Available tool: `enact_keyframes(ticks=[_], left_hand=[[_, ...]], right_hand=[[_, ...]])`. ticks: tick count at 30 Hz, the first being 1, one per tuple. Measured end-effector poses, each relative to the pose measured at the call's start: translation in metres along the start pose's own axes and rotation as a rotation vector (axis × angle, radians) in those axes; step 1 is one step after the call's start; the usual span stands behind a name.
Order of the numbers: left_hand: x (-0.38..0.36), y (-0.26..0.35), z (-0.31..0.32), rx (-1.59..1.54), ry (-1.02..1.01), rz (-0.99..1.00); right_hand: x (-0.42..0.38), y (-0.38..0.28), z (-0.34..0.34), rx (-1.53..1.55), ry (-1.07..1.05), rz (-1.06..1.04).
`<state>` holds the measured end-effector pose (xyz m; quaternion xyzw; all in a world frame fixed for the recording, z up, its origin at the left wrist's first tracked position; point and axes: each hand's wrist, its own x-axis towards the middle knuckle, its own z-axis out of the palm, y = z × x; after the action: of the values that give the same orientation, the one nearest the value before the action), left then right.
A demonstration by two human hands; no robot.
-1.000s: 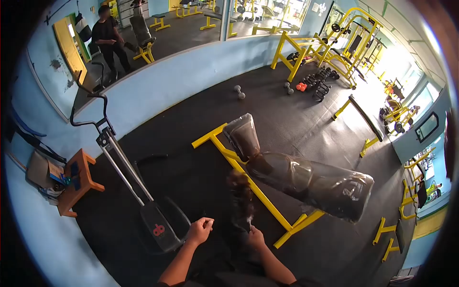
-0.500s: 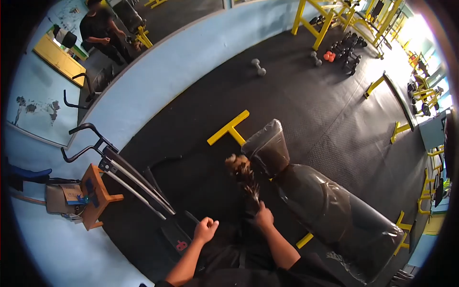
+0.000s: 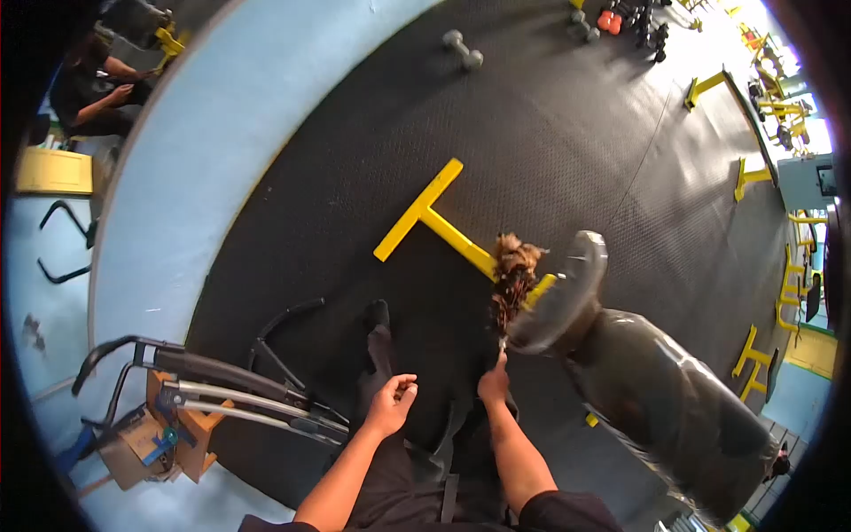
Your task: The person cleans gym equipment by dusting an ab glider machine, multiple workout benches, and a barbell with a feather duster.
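My right hand (image 3: 494, 381) is wrapped around the handle of a brown feather duster (image 3: 514, 275). The duster's feathers point away from me, over the yellow steel leg (image 3: 456, 238) of a weight bench and beside its headrest. That bench has a dark padded seat (image 3: 678, 399) and a raised headrest (image 3: 576, 297), both in clear plastic wrap. My left hand (image 3: 390, 406) hovers in front of my body with its fingers curled in and nothing in them. Below it are my dark trousers and one foot (image 3: 378, 315) on the black floor.
An exercise machine with black handlebars (image 3: 133, 350) stands at left beside a wooden stool (image 3: 199, 434). A grey dumbbell (image 3: 462, 50) lies near the blue wall (image 3: 195, 168). More dumbbells (image 3: 610, 21) and yellow-framed equipment (image 3: 752, 177) are farther off. A mirror reflects a person.
My view has tilted down toward the bench. The feather duster has swung rightward, close against the headrest, still in my right hand. My left hand stays curled.
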<state>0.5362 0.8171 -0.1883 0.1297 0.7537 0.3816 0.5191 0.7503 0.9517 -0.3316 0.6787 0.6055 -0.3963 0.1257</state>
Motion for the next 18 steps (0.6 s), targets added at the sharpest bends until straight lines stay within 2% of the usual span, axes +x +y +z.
enact_keyframes(ticks=[2, 3, 5, 6, 9, 10, 11, 13, 15, 17, 18], left_hand=[[0.030, 0.002, -0.027, -0.023, -0.037, -0.036], [0.043, -0.001, -0.041, -0.044, -0.045, -0.032], [0.065, -0.013, -0.077, 0.008, -0.066, -0.072], [0.073, -0.016, -0.092, 0.012, -0.044, -0.084], [0.092, -0.037, -0.132, 0.004, -0.006, -0.126], [0.096, -0.039, -0.143, 0.017, -0.003, -0.152], [0.100, -0.037, -0.153, 0.032, 0.001, -0.173], [0.105, -0.038, -0.165, 0.035, -0.002, -0.189], [0.109, -0.036, -0.174, 0.027, -0.009, -0.203], [0.113, -0.034, -0.176, 0.005, -0.019, -0.179], [0.116, -0.029, -0.176, 0.018, -0.030, -0.161]], right_hand=[[0.033, -0.019, 0.064, 0.151, 0.164, -0.207], [0.045, -0.044, 0.092, 0.136, 0.121, -0.062], [0.057, -0.122, 0.126, 0.146, -0.052, 0.065], [0.065, -0.155, 0.151, 0.120, -0.099, 0.091], [0.079, -0.247, 0.211, 0.319, -0.160, 0.120], [0.076, -0.274, 0.217, 0.315, -0.127, 0.045], [0.077, -0.282, 0.246, 0.232, 0.049, -0.078], [0.079, -0.303, 0.240, 0.286, 0.024, 0.047], [0.082, -0.300, 0.225, 0.220, 0.105, 0.000], [0.089, -0.293, 0.181, 0.111, 0.140, 0.008], [0.100, -0.280, 0.169, 0.086, 0.260, -0.068]])
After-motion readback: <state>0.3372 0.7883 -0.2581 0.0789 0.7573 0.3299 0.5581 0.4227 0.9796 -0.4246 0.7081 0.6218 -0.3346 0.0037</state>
